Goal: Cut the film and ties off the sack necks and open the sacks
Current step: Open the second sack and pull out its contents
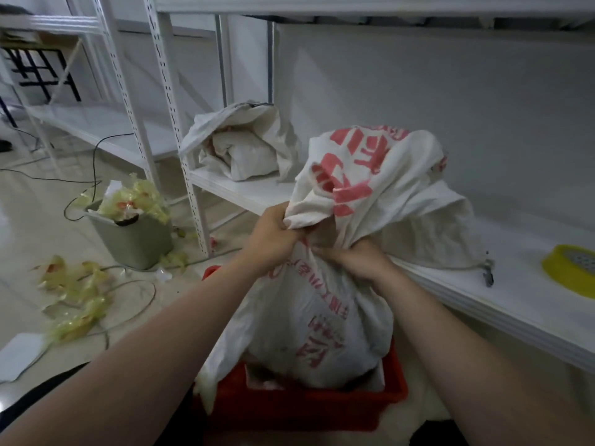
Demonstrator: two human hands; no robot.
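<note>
Looks to be the opening step on the sack [309, 317] — standing in the red crate [289, 410] between both forearms, hard against the front edge of the white shelf [483, 304]. Left hand [273, 233] closed in a fist round a bunch of loose cloth at the mouth, held up and to the left; right hand [360, 262] curled round the gathered neck just below, fingers wrapped tight on the cloth. No yellow film visible on the neck; impossible to tell whether a tie sits under the fingers. Long axis close to upright, base down in the crate, neck at the top and tipped a little away toward the shelf, loose top billowing up and to the right over the shelf edge, red print outward. Next, probably: steady the neck with the right, spread the bunched cloth apart with the left, check for any leftover tie — and in that case reach for the small tool [488, 272] lying on the shelf to the right, well apart from both hands, too small to identify. Further back on the shelf, a 2nd sack [244, 146], already gaping open.
</note>
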